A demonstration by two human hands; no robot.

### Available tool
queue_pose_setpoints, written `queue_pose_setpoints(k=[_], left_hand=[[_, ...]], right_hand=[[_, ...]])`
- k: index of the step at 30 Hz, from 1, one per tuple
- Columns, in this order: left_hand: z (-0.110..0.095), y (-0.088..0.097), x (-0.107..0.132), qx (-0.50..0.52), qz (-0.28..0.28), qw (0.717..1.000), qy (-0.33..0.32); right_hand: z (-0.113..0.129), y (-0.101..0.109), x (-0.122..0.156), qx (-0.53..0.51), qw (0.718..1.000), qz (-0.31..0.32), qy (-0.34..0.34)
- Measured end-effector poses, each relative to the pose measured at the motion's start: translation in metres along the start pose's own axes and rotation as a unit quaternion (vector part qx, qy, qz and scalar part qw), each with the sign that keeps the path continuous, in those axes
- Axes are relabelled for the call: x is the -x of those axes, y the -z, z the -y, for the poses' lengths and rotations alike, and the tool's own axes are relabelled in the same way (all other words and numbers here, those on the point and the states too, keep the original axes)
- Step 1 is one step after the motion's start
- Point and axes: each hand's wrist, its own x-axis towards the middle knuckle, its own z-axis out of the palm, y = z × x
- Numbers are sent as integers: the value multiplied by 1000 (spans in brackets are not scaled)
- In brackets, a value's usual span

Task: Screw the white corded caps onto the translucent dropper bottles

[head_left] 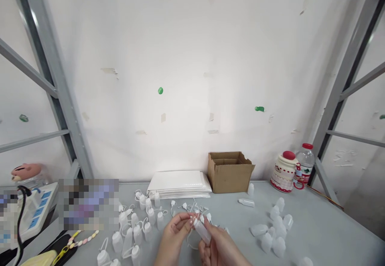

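Observation:
Near the table's front edge, a small translucent white plastic bottle (203,232) is held tilted between my two hands. My right hand (218,244) wraps round its body. At its top end, the fingers of my left hand (178,230) pinch a white cap (194,220); whether the cap is seated cannot be made out. Behind my fingers lie several loose white caps with looped straps (184,206). To the left stand several small bottles with strapped caps (137,234). Several bottles without caps (279,228) lie or stand on the right.
A stack of white envelopes (180,183) and an open cardboard box (231,175) stand against the wall. A decorated jar (284,172) and a red-capped bottle (306,163) are at the back right. A power strip (39,210) and a beaded strap (84,240) lie left.

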Motion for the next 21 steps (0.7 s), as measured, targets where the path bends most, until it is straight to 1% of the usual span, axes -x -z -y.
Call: queue_pose_setpoints(k=[2, 5, 8, 10, 13, 15, 19, 21], left_hand=[[-2, 2, -1, -7, -26, 1000, -4], [-9, 3, 1, -18, -56, 998, -12], [-18, 3, 1, -42, -71, 996, -30], [-20, 4, 0, -62, -66, 995, -48], [-22, 6, -2, -79, -43, 994, -63], [-24, 7, -2, -74, -27, 995, -57], [-29, 5, 1, -65, 7, 997, -45], [-30, 4, 3, -61, 5, 997, -45]], right_hand=[[-3, 1, -4, 22, 998, -35, 50], [-8, 6, -11, 74, 986, -70, 132], [-12, 11, -16, 109, 978, -71, 164], [-13, 13, -16, 115, 979, -51, 161], [-12, 10, -12, 115, 982, -24, 146], [-9, 5, -8, 104, 986, -17, 131], [-6, -3, -4, 89, 993, -5, 80], [-8, -2, -6, 108, 991, -15, 84]])
